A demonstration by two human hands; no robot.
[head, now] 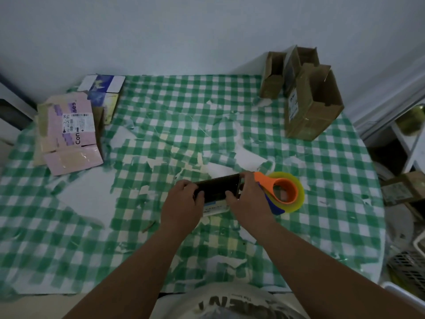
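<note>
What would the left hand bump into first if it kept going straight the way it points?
The left hand grips the black phone, so that comes first. Beyond lies checked tablecloth, then probably the brown cardboard boxes by the wall; depth is unclear.

The green-checked surface (299,238) carries flattened pink cartons (71,134) upper left, brown boxes (308,107) upper right, a tape dispenser (285,192) right of centre.
</note>
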